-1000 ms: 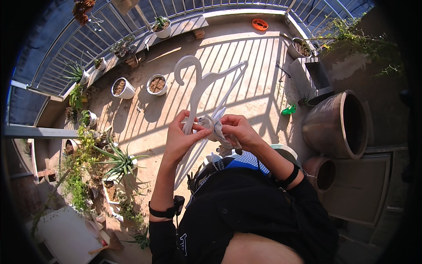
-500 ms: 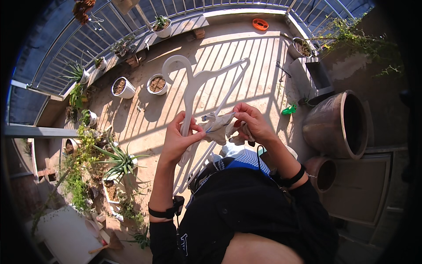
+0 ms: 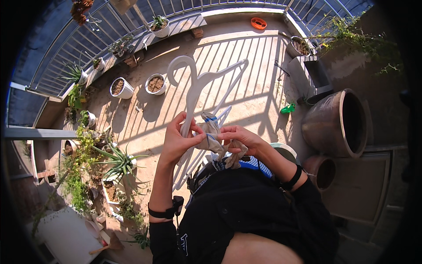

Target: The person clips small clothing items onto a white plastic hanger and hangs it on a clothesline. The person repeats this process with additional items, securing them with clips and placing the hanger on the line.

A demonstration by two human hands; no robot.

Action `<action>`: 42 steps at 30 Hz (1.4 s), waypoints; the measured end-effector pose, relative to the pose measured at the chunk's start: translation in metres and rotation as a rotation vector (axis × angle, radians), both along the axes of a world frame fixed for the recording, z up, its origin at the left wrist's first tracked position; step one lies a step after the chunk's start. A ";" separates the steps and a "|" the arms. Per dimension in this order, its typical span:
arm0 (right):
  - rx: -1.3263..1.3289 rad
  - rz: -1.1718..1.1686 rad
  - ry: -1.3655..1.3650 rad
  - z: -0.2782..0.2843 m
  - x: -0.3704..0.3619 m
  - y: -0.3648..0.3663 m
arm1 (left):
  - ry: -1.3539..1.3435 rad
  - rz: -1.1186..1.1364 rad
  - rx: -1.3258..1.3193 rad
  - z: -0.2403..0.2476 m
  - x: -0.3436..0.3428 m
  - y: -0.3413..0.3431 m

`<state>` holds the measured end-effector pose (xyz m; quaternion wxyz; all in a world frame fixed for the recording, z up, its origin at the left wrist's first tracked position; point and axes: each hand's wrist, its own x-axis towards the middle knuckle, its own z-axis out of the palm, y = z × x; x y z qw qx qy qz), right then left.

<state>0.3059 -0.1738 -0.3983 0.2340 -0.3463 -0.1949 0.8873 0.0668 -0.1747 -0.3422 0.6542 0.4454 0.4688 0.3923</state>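
Observation:
A large white plastic clothes hanger (image 3: 190, 94) stands out from my left hand (image 3: 178, 138), its hook at the top and its bars running down past my wrist. The fingers of that hand wrap round the hanger, while thumb and fingertip also pinch a small crumpled greyish-beige cloth item (image 3: 211, 128) with blue bands. Close beside it, my right hand (image 3: 241, 137) is closed on the same cloth, and part of it hangs below the fingers. Folds hide what kind of item it is. More white hanger bars (image 3: 222, 116) show behind the cloth.
Two white pots of soil (image 3: 155, 84) stand on the sunlit floor ahead. Potted plants (image 3: 118, 160) line the left side. Large brown jars (image 3: 336, 125) and a green plastic object (image 3: 288, 108) are at the right. A railing (image 3: 220, 5) bounds the far edge.
My right hand has moved left and down along the cloth, closer to my left hand. The cloth is bunched differently, with one end sticking up. The hanger has shifted slightly right.

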 end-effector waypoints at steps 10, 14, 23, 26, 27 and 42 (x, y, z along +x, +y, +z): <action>0.374 -0.119 -0.120 0.031 0.004 0.012 | -0.002 -0.055 -0.036 0.005 0.009 -0.004; 0.349 -0.089 -0.161 0.036 -0.002 0.008 | 0.036 -0.024 0.029 0.008 0.015 -0.004; 0.405 -0.220 -0.274 0.047 0.018 0.014 | 0.049 0.030 0.014 0.005 0.003 -0.004; 0.412 -0.165 -0.286 0.048 0.019 0.014 | 0.031 0.046 0.019 0.003 0.006 -0.005; 0.393 -0.166 -0.255 0.046 0.014 0.012 | 0.051 0.025 0.023 0.003 0.007 -0.005; 0.470 -0.124 -0.286 0.043 0.010 0.010 | 0.028 -0.093 0.036 0.009 0.009 -0.005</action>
